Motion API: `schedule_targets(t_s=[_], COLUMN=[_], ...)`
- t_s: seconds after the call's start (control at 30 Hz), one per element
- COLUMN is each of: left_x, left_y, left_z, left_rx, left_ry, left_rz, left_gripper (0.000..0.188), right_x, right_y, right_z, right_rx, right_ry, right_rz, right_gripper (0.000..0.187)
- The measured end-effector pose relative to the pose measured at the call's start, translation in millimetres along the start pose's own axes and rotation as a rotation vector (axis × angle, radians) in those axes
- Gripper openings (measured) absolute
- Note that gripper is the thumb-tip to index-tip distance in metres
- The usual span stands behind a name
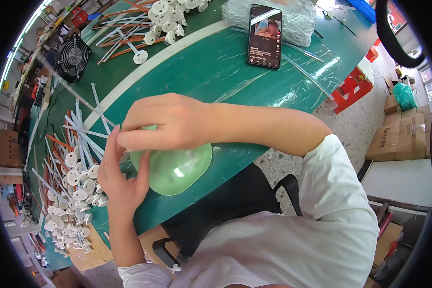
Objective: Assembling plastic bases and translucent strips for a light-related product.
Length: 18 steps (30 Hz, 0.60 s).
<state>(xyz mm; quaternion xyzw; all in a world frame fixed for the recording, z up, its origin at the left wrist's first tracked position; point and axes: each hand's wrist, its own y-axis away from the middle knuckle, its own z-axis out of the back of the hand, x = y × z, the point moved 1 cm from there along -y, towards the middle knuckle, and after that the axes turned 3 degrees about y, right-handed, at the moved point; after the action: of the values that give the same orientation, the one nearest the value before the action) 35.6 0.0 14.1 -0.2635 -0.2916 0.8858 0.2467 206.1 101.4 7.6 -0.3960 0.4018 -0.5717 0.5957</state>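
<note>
My right hand [165,122] reaches across from the right with its fingers closed in a pinch. Just below and left of it my left hand [122,180] is raised, its fingertips meeting the right hand's. From between the fingertips a long thin grey strip [79,96] slants up to the far left, blurred at its far end. The end inside the fingers is hidden. Under both hands lies a light green, glossy, rounded dish [185,168], partly covered by them. To the left, many strips with white round discs [74,177] are heaped by the left hand.
Another pile of grey and orange strips with white discs [168,26] lies at the far side of the green table [192,72]. A phone [265,38] leans against a clear plastic-wrapped bundle [300,21]. A black fan [73,57] stands far left, a red stool [353,89] right.
</note>
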Motion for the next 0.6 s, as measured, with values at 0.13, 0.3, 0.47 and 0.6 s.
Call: schedule_targets(t_s=[0.13,0.3,0.47,0.6], left_x=[6.1,9.2,10.3,13.4], left_y=[2.4,2.3,9.0,11.3], left_z=[1.6,1.0,3.9,-0.1], left_rx=[-0.006,-0.037,0.060,0.088], left_ry=[-0.108,-0.002,0.077,0.157], left_rz=[0.004,0.067,0.089,0.135], left_gripper=[0.051,0.039,0.041,0.044], right_x=[7.2,13.7,26.1,27.7], right_y=[0.5,3.6,0.2,2.0], right_z=[-2.5,-11.6,-15.8,-16.0], right_rx=[0.041,-0.021,-0.030,-0.017], right_ry=[0.026,-0.049,-0.167,-0.181], right_rz=[0.051,0.101,0.109,0.084], right_gripper=[0.023,0.019,0.022,0.024])
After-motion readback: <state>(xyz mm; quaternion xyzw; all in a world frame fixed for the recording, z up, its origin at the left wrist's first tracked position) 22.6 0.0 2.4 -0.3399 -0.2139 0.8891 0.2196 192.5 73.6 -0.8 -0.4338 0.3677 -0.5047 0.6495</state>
